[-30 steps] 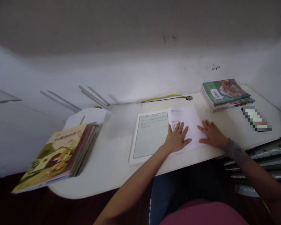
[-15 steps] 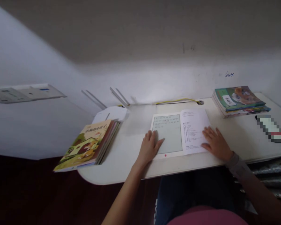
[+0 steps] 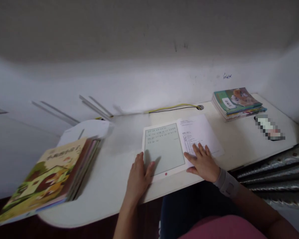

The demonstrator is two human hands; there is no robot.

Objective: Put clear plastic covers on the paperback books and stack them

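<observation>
A white-framed writing tablet (image 3: pixel 164 156) with a grey-green screen lies on the white desk, with lines of characters near its top and a red dot on its lower frame. Against its right side is a white printed paper (image 3: pixel 201 132). My left hand (image 3: pixel 139 174) rests at the tablet's left edge, fingers extended and thumb over the lower left of the screen. On the lower part of the paper lies my right hand (image 3: pixel 203 162), fingers spread, thumb side close to the tablet's frame. Neither hand grips anything.
A stack of picture books (image 3: pixel 47 179) sits at the desk's left end, in front of a white rounded object (image 3: pixel 89 127). Another book stack (image 3: pixel 236 103) and a blurred-out phone (image 3: pixel 269 127) are at the right. A yellow cable (image 3: pixel 169 108) runs along the wall.
My right hand has moved from the paper's right edge to its lower left, nearer the tablet. My left hand has slipped slightly down the tablet's left edge. The view has turned rightward.
</observation>
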